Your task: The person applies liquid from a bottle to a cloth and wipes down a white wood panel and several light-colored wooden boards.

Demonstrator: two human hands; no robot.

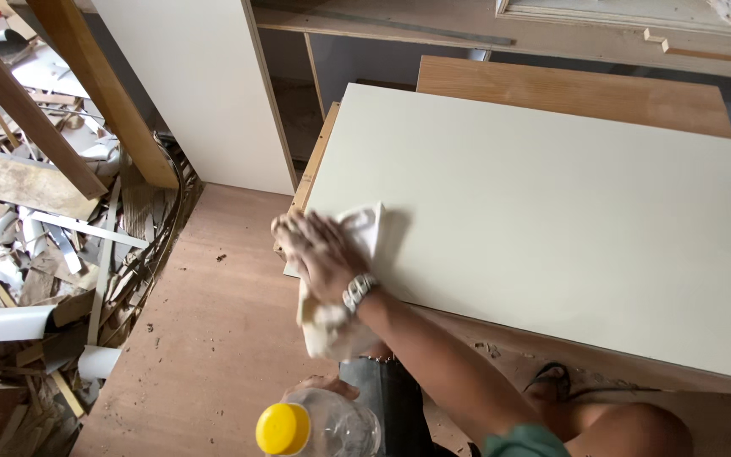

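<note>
Yellow-capped bottle (319, 426) gripped low in my left hand (321, 388) (mostly hidden); right hand (319, 254) spread flat, pressing cloth (364, 227) on cream panel (552, 220). Mid-wipe; next stroke needs even pressure.

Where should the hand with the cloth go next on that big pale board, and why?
Probably a sweep rightward. The right hand presses a white cloth flat at the near left corner of the cream board, and the wide stretch of board to its right lies beyond the cloth. The left hand holds a clear bottle with a yellow cap low beside the board.
</note>
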